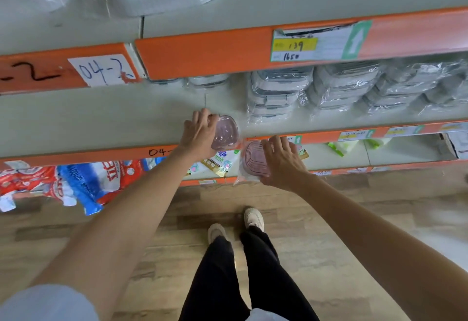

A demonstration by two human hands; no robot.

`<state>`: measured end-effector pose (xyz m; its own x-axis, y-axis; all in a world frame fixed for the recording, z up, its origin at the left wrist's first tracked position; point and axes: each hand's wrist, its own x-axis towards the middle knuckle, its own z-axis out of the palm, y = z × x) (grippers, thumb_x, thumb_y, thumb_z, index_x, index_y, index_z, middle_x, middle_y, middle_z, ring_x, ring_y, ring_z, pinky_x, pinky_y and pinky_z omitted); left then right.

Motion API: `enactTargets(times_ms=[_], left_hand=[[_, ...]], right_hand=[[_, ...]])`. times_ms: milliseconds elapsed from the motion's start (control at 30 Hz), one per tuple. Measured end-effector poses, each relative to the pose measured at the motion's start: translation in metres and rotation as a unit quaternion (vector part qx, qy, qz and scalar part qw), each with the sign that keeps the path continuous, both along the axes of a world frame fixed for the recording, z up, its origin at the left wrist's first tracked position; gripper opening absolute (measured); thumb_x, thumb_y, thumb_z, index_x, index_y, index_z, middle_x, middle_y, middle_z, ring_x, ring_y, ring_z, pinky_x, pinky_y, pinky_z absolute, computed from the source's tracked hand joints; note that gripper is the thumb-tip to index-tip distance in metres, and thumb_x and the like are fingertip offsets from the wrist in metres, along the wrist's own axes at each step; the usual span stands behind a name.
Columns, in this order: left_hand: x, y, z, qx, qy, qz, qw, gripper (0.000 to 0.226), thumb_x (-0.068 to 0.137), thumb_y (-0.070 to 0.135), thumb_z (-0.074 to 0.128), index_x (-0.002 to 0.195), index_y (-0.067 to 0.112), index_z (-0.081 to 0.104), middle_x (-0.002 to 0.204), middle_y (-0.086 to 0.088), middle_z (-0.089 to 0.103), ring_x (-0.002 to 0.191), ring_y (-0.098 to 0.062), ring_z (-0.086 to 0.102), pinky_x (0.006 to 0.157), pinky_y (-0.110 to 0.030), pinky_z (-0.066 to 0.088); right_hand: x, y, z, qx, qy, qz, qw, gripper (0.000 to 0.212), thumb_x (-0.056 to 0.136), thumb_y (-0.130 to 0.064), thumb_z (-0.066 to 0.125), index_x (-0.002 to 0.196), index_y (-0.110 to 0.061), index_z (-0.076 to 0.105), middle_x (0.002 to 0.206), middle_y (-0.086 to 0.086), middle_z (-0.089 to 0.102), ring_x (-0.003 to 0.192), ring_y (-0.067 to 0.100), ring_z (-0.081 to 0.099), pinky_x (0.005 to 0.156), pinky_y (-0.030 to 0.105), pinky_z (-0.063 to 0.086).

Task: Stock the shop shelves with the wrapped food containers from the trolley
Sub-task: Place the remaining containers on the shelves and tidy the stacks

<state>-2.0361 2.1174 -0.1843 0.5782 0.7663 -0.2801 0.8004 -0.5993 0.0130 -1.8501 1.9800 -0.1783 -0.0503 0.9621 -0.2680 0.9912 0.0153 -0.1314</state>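
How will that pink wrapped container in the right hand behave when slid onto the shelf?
The pink container looks rigid under its loose clear wrap, so probably stiff yet slippery. The right hand holds it alone, so likely light. Flat-looking, it seems unlikely to roll.

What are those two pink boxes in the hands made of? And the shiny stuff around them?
The pink container under the left hand and the other pink container under the right hand look like smooth, hard plastic, with moulded ridges on the lid. The clear wrap seems thin plastic film: it crinkles and glints.
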Motion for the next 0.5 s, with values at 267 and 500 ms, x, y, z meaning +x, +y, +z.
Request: enactTargets(times_ms=[267,500], left_hand=[[-0.026,-0.04,0.036,-0.014,-0.006,0.011,1.0,0.089,0.067,0.041,0.079,0.139,0.014,0.034,0.131,-0.017,0.032,0.12,-0.032,0.033,0.098,-0.039,0.033],[-0.091,-0.078,0.094,0.019,-0.054,0.088,0.994,0.086,0.063,0.051,0.078,0.132,0.015,0.042,0.117,-0.014,0.036,0.109,-0.032,0.039,0.091,-0.039,0.033]], right_hand=[[-0.014,-0.014,0.026,0.01,0.026,-0.016,0.999,0.086,0.072,-0.048,0.069,0.137,-0.005,0.032,0.132,0.015,0.034,0.119,0.032,0.034,0.092,0.046,0.037],[-0.058,-0.022,0.078,0.042,0.04,0.008,0.998,0.091,0.07,-0.05,0.071,0.139,-0.008,0.029,0.132,0.014,0.033,0.117,0.033,0.038,0.095,0.043,0.034]])
